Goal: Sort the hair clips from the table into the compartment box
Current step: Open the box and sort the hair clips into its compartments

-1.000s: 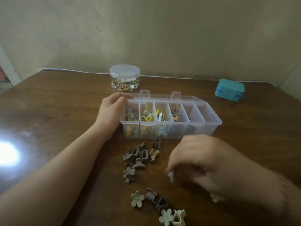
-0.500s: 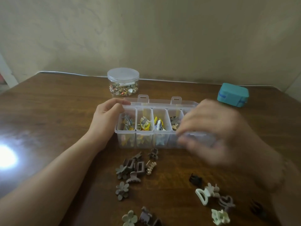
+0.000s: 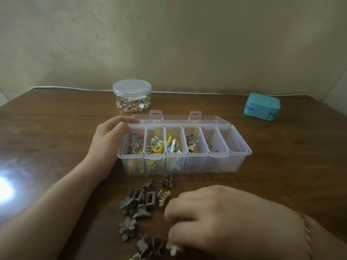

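The clear compartment box point(image 3: 206, 166) stands open mid-table. Its four left compartments hold clips, the fifth holds a dark clip point(image 3: 211, 145), and the sixth is bare. My left hand point(image 3: 109, 145) grips the box's left end, fingers curled over the rim. In front of the box lies a pile of brown and grey hair clips point(image 3: 142, 197), with a grey flower clip point(image 3: 127, 228) nearer me. My right hand point(image 3: 225, 222) is low over the near clips, blurred, fingers curled. Its fingertips close on a pale flower clip point(image 3: 171, 248) and hide the clips beneath it.
A lidded clear jar point(image 3: 132, 96) of small trinkets stands behind the box at the back. A teal case point(image 3: 262, 106) sits at the back right. A bright glare point(image 3: 3, 188) marks the table's left edge.
My right hand has come back from over the box down to the clips nearest me. The dark clip now shows in the fifth compartment. My left hand has stayed on the box.
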Motion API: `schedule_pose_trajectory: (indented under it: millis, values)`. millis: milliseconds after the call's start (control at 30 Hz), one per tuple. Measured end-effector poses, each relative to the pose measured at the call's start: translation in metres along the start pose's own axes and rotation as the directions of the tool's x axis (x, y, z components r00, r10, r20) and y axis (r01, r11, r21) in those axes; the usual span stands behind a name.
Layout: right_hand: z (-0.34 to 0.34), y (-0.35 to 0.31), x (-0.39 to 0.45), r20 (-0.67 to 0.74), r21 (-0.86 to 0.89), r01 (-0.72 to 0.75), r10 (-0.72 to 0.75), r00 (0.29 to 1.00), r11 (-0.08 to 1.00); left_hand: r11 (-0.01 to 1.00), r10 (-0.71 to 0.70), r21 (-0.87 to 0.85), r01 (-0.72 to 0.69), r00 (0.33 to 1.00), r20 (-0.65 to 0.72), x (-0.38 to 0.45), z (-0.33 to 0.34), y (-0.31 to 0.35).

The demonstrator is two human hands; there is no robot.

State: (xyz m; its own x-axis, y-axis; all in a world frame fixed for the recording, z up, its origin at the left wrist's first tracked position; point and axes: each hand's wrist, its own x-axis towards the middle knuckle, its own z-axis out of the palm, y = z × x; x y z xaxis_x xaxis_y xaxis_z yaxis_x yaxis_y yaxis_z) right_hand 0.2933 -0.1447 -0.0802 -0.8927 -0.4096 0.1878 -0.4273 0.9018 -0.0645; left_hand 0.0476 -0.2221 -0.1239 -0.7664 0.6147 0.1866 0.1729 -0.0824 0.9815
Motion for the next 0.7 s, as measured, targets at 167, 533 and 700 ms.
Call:
schedule_pose_trajectory:
  millis: [167,533,700]
  values:
    - [-0.007,0.010,-0.004,0.124,-0.065,-0.004,0.012,0.992,0.998,1.000,0.002,-0.002,-0.002,1.000,0.003,-0.001,0.000,0.001]
    - [-0.032,0.057,-0.037,-0.487,0.130,-0.594,0.573,0.659,0.794,1.000,0.001,-0.001,-0.001,1.000,-0.004,0.000,0.001,0.002]
    - [-0.034,0.035,-0.029,-0.284,0.170,-0.382,0.416,0.864,0.908,1.000,0.008,-0.016,-0.008,1.000,0.000,-0.002,0.002,0.003]
